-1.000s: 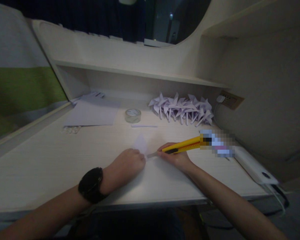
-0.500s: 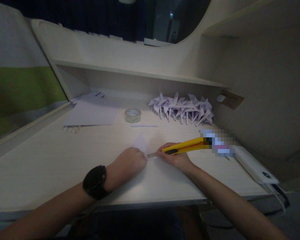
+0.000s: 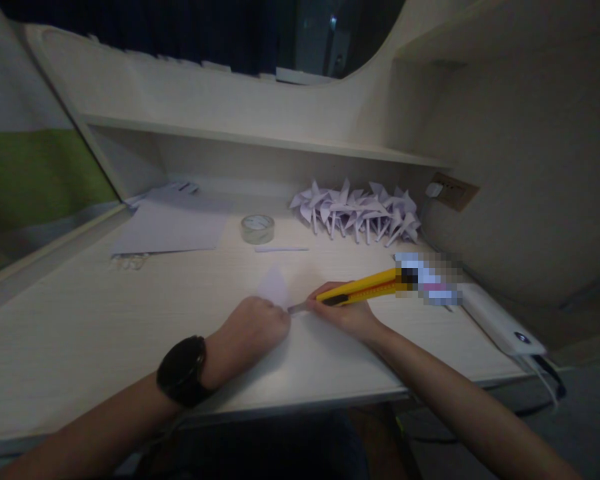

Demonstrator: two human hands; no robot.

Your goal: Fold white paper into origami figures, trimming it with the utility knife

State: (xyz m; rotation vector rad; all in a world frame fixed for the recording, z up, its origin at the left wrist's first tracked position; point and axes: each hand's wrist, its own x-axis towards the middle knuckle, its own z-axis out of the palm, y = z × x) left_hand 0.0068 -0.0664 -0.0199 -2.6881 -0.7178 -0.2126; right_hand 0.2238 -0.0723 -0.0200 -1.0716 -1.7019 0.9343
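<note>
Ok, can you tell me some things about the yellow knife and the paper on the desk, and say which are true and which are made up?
1. The right hand holds a yellow utility knife. True.
2. The left hand presses on a small pale folded piece of paper. True.
3. The black wristwatch is on the right wrist. False: it is on the left wrist.
4. The clear roll of tape sits on the upper shelf. False: it sits on the pale wooden desk.
5. A bunch of pale paper pinwheels lies at the back of the desk. True.
6. The knife's blade points away from the left hand. False: it points towards it.
</note>
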